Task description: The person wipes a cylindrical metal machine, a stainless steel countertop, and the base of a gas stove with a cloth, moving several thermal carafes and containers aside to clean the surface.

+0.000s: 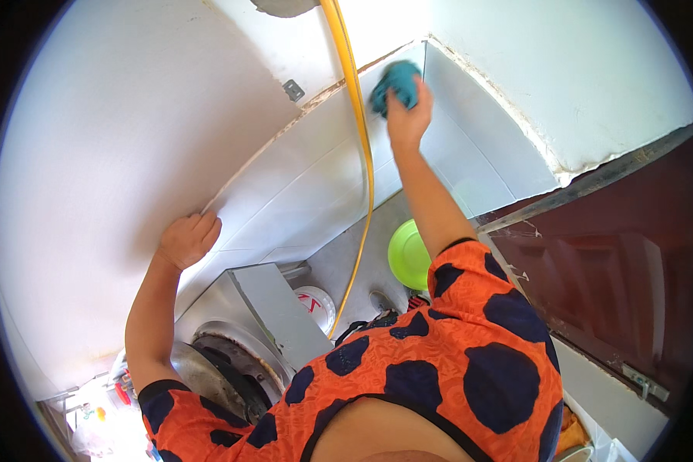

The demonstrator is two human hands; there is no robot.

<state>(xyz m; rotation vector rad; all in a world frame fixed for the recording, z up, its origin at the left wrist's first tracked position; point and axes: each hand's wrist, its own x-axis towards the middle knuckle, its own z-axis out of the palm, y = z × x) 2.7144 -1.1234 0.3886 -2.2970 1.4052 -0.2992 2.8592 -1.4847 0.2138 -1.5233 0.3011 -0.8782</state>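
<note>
A bunched teal cloth (401, 86) is in my right hand (409, 118). My arm reaches up and forward, and the cloth is at the white wall tiles (300, 173) close to the inner corner. Cloth and fingertips look slightly blurred. On the left, my left hand (190, 239) rests with curled fingers against the white wall (121, 144), at the rough line along the top of the tiles. No object shows in it, though its fingertips are partly hidden. Between my hands a yellow hose (365, 156) hangs down in front of the tiles.
Below are a grey counter slab (283, 317), a metal pot (193, 369) by a stove opening (242, 358), and a white bucket (317, 306). A lime-green basin (407, 257) stands on the grey floor (346, 254). To the right is a dark red panelled door (606, 271); a wall socket (293, 90) sits upper left.
</note>
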